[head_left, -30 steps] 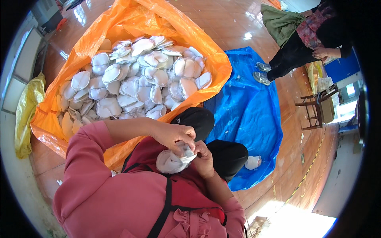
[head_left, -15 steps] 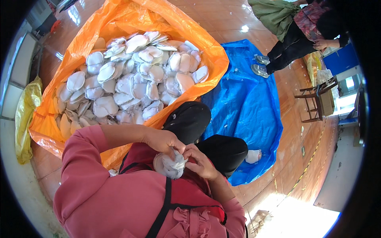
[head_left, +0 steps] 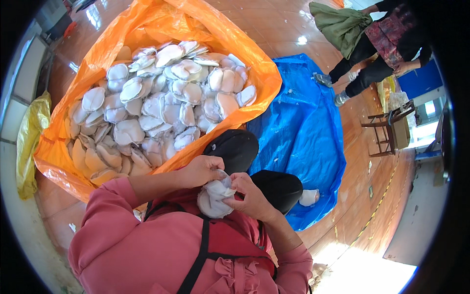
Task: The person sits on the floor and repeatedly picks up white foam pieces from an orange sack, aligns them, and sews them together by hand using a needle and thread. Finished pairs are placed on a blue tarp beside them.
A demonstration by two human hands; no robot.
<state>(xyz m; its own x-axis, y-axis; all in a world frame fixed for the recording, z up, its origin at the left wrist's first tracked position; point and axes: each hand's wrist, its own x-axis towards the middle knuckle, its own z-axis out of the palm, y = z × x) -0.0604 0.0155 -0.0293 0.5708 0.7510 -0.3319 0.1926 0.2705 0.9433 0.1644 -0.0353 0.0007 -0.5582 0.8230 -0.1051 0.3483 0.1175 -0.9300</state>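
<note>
Over my lap, my left hand and my right hand both grip a white soft pad with thin, gathered white fabric on it. The left fingers pinch its upper edge; the right thumb and fingers close on its right side. Just beyond my left arm, an opened orange sack holds a heap of similar white, rounded pads, some cream-coloured. Parts of the held pad are hidden by my fingers, so its exact kind is unclear.
A blue sheet lies right of the sack, with one white pad near its lower edge. Another person stands at the far right holding green cloth. Beyond are a wooden chair and, at left, a yellow sack.
My left hand has shifted slightly up, and the held pad is turned, showing more of its rounded lower side. The other person's feet have moved apart in a step.
</note>
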